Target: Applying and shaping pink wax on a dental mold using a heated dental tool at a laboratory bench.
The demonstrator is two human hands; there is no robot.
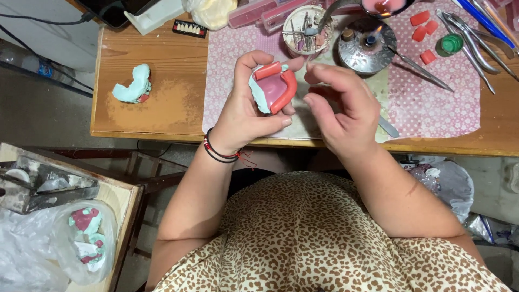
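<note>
My left hand (246, 111) holds a pale green dental cast (261, 94) with a pink base plate and a red wax rim (284, 86) curved around it, lifted just above the table's front edge. Thumb and fingers wrap the cast from the left. My right hand (343, 105) hovers right beside the wax rim, fingers bent and apart, holding nothing that I can see. A metal blade (388, 127) lies on the cloth under that hand.
A second green cast (132, 86) lies on the wooden table (157, 116) at left. On the pink dotted cloth (438, 105) stand a lit burner (367, 46), a cup of burs (307, 30), red wax pieces (421, 27) and metal instruments (473, 46). A bag of casts (86, 238) sits at lower left.
</note>
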